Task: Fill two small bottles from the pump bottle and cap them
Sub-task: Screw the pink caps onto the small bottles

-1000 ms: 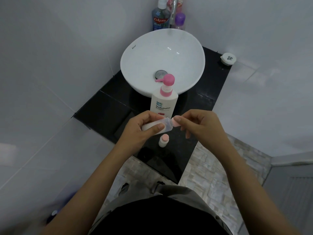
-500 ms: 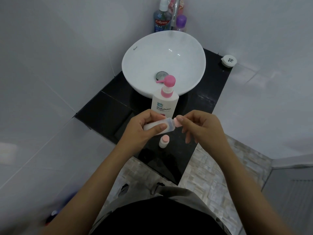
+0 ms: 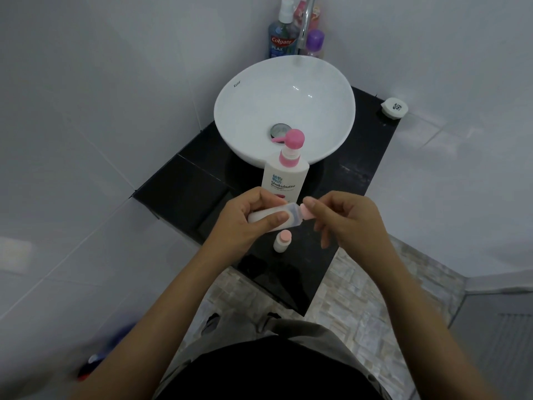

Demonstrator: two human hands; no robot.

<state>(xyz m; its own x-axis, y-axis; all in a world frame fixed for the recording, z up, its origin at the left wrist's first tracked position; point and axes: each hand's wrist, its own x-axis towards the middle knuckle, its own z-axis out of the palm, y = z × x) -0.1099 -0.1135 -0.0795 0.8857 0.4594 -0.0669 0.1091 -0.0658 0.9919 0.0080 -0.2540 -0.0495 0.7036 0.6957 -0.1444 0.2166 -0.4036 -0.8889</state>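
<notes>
My left hand grips a small white bottle held sideways over the black counter. Thumb and forefinger of my right hand pinch the pink cap at the bottle's mouth. A second small bottle with a pink cap stands upright on the counter just below my hands. The white pump bottle with a pink pump head stands behind them, against the basin.
A white round basin sits on the counter under a chrome tap. Mouthwash and other bottles stand behind it. A small white round container lies at the counter's far right corner. White tiled walls close in both sides.
The hands and bottle stay in place. My right fingers have shifted slightly on the pink cap at the bottle's mouth.
</notes>
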